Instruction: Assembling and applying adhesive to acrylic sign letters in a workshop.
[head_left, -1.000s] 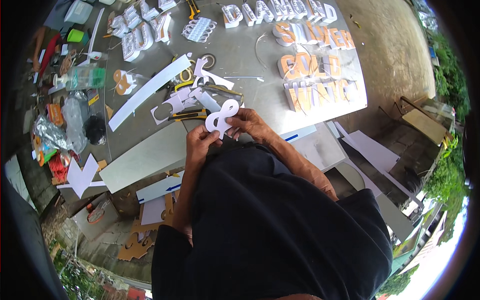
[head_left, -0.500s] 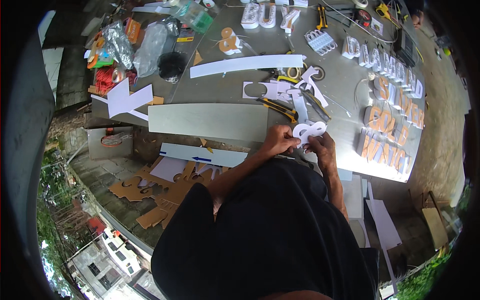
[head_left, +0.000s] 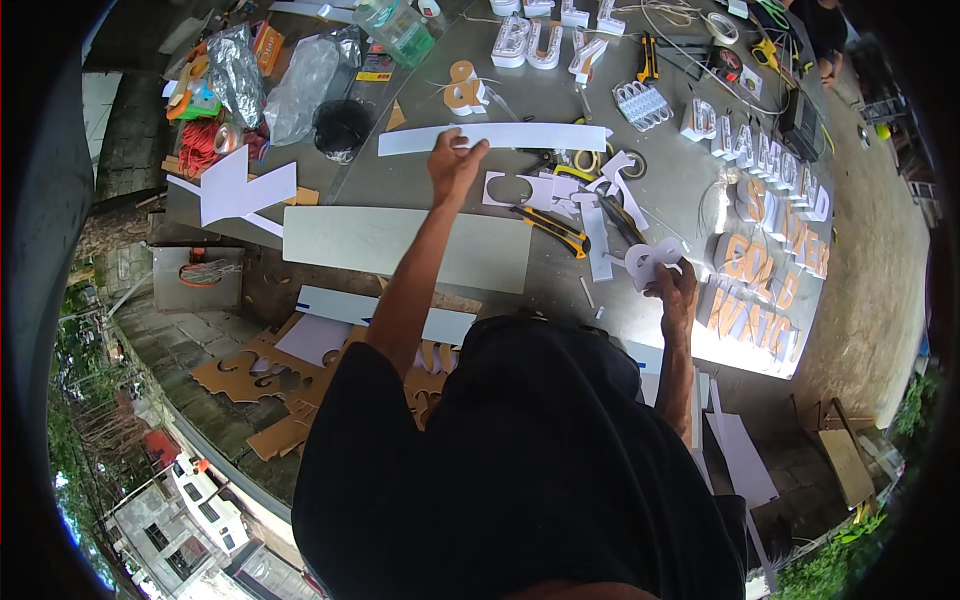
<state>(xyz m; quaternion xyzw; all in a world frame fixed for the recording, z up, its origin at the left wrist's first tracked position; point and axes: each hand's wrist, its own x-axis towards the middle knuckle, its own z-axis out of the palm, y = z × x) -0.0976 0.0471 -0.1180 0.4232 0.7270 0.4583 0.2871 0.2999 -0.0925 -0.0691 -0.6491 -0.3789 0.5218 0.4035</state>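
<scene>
Rows of white-sided block letters (head_left: pixel 742 258), several faced in orange-brown, form readable words along the right of the grey tabletop (head_left: pixel 400 182). Near them, the right hand (head_left: pixel 676 290) pinches a flat, looped white cutout (head_left: pixel 636 264) above the surface. The left hand (head_left: pixel 456 170), half open, is over a long, plain white strip (head_left: pixel 550 136); whether it touches, I cannot tell.

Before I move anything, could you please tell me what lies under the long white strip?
The grey tabletop shows around the long white strip; the left hand overlaps part of it. Whatever lies directly beneath is covered.
</scene>
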